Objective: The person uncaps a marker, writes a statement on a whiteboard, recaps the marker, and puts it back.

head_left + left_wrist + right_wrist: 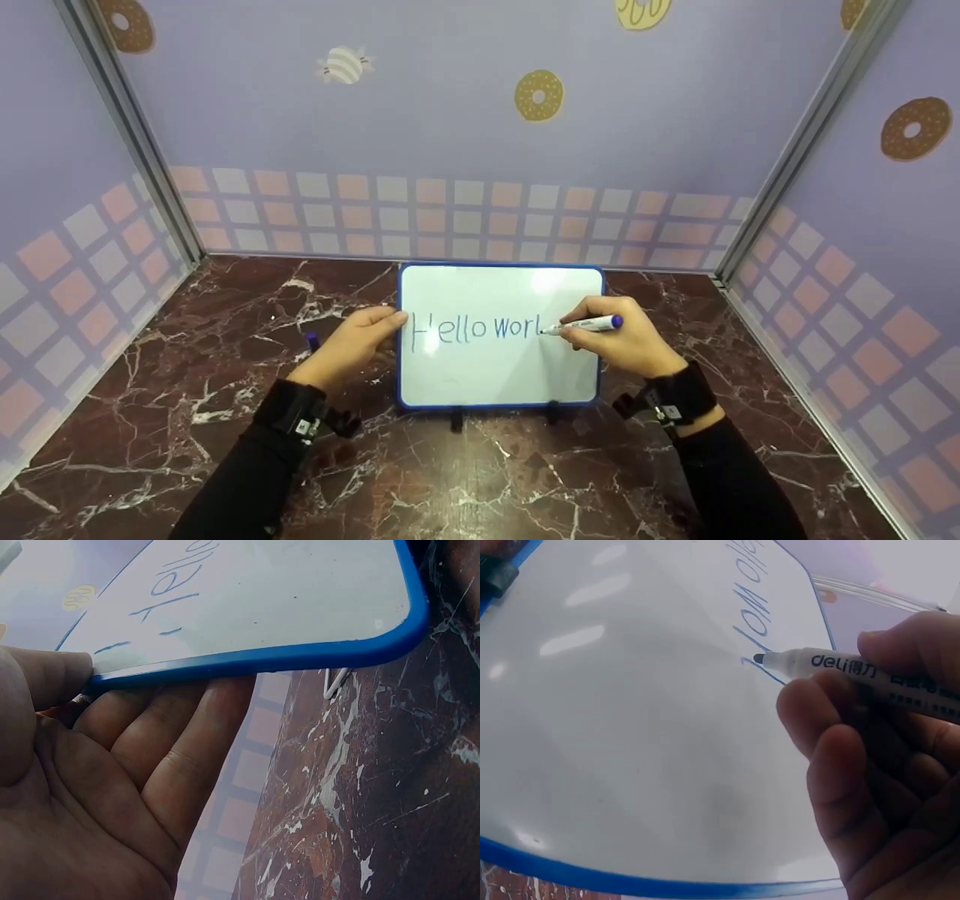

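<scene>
A small whiteboard (499, 375) with a blue frame stands tilted on the table, with "Hello worl" handwritten across it in blue. My left hand (365, 337) grips its left edge, thumb on the front and fingers behind, as the left wrist view shows. In my right hand (626, 337) is a white whiteboard marker (840, 667) with a blue end, pinched between thumb and fingers. Its dark tip is right at the board's surface, beside the last letter. Blue handwriting (176, 589) shows in the left wrist view too.
A blue marker cap (312, 341) lies on the dark marbled table (225, 450), left of the board near my left wrist. Black stand feet (457, 420) stick out below the board. Patterned lilac walls (450, 135) close in the back and both sides.
</scene>
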